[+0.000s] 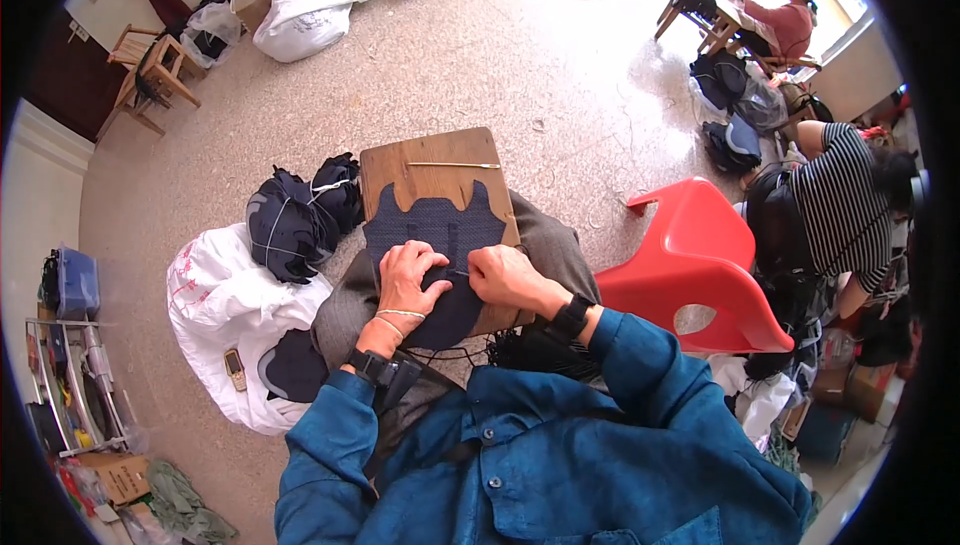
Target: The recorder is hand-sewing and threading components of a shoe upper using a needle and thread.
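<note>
A dark navy piece of textured fabric, cut with curved notches along its far edge, lies flat on a small wooden board over my lap. My left hand rests on the fabric with its fingers bent and its thumb apart, pressing it down. Close beside it, my right hand is closed in a pinch at the fabric's right side. A thin, pale line pokes out from those fingertips, too small to name. Near the board's far edge lies a slim rod-like tool, untouched.
Left of me, bundles of tied dark fabric sit by a white sack with a phone-like device on it. A red plastic chair stands to my right. Beyond it, a person in stripes bends over. Another person sits farther back.
</note>
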`<control>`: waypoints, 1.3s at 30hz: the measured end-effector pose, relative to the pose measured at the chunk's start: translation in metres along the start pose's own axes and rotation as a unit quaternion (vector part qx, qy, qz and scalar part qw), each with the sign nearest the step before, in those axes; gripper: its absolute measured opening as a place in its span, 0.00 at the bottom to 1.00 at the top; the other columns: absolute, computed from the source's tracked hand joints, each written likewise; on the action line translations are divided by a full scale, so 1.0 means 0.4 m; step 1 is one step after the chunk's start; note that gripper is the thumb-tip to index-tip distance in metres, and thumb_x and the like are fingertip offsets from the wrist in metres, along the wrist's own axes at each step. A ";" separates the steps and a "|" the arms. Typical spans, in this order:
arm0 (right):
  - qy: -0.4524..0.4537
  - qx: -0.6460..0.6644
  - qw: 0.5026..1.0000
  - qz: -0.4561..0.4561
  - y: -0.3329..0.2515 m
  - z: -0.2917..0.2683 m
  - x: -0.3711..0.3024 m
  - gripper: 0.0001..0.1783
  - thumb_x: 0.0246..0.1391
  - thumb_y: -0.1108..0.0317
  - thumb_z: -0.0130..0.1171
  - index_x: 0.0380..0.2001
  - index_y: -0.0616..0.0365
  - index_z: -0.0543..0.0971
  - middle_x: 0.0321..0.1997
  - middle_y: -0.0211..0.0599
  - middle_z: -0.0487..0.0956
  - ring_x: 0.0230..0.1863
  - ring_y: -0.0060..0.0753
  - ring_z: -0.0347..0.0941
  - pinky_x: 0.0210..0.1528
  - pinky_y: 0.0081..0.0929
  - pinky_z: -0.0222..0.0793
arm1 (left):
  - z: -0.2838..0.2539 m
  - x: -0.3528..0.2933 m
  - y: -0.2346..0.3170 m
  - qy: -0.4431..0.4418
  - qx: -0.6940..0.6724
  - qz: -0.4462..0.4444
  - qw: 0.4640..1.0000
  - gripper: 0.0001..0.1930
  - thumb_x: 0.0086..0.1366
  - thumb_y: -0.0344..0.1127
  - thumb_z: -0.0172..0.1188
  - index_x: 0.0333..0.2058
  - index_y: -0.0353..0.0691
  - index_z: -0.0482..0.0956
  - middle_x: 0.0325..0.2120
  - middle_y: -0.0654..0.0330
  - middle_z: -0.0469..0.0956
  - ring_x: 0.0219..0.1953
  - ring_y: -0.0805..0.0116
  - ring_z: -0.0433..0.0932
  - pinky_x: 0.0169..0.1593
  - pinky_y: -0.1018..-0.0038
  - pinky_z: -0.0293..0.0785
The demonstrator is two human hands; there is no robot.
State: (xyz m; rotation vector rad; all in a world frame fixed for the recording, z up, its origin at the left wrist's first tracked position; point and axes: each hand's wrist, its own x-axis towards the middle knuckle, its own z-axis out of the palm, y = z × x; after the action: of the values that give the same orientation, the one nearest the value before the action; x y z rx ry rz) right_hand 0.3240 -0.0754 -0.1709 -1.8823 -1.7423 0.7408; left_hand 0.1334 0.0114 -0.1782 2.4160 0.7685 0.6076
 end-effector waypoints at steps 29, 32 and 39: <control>0.074 0.032 0.996 -0.031 -0.032 0.036 -0.031 0.06 0.53 0.69 0.60 0.32 0.60 0.76 0.33 0.50 0.80 0.39 0.56 0.78 0.41 0.48 0.74 | 0.000 0.001 -0.028 0.006 -0.037 -0.017 0.999 0.15 0.44 0.33 0.74 0.34 0.47 0.83 0.38 0.64 0.75 0.45 0.59 0.72 0.54 0.63 0.67; 0.078 0.052 0.996 -0.011 -0.023 0.046 -0.034 0.05 0.54 0.69 0.60 0.33 0.58 0.77 0.34 0.48 0.79 0.40 0.55 0.78 0.43 0.48 0.73 | -0.002 0.009 -0.031 0.002 -0.044 -0.006 0.999 0.14 0.45 0.31 0.73 0.33 0.44 0.83 0.37 0.63 0.76 0.43 0.59 0.73 0.52 0.64 0.68; 0.127 0.043 0.991 0.016 -0.042 0.080 -0.016 0.07 0.55 0.70 0.58 0.35 0.60 0.81 0.32 0.48 0.80 0.39 0.53 0.78 0.42 0.42 0.74 | 0.013 0.004 -0.043 0.032 -0.055 -0.003 0.998 0.12 0.44 0.30 0.73 0.30 0.44 0.83 0.35 0.63 0.76 0.42 0.59 0.73 0.50 0.64 0.68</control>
State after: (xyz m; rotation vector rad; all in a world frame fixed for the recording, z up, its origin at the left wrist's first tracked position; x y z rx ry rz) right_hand 0.2898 -0.0809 -0.1833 -1.8597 -1.5020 0.5506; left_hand 0.1308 0.0229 -0.1920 2.3032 0.7481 0.7105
